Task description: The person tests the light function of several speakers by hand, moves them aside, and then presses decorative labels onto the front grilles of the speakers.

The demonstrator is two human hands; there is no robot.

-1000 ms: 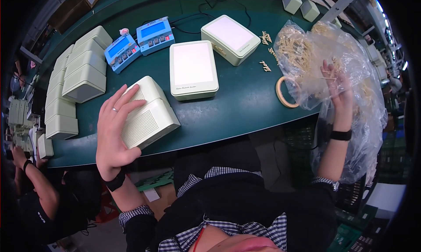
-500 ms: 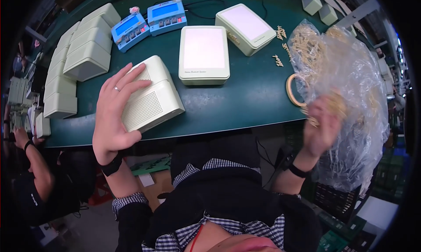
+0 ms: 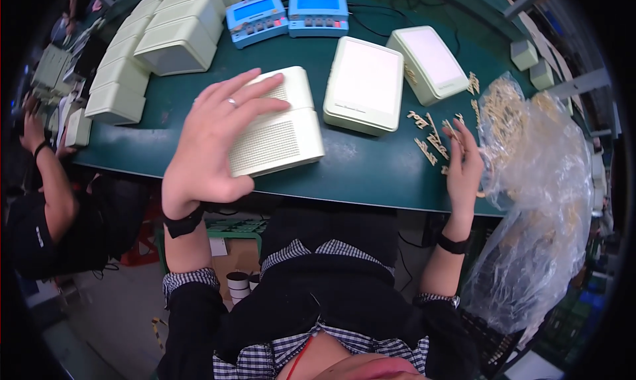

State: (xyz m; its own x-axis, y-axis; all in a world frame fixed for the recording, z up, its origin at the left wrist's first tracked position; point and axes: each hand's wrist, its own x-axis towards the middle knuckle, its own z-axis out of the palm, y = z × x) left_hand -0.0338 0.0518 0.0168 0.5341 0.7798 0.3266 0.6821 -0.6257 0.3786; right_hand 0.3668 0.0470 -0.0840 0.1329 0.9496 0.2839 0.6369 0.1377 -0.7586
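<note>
Green worktop point(image 3: 371, 171) stretched back from a curved front edge. Left hand point(image 3: 213, 132), fingers spread apart, lay on the perforated casing point(image 3: 275, 145) near that edge; bare surface separated it from the tan letters point(image 3: 436, 145). Right hand point(image 3: 465, 165) stood among these, fingers bent; whether they pinched one could not be told.

Small dark lettering point(image 3: 350, 107) marks the nearer white-faced box point(image 3: 366, 79), and tan cutouts point(image 3: 426, 151) form script letters.
</note>
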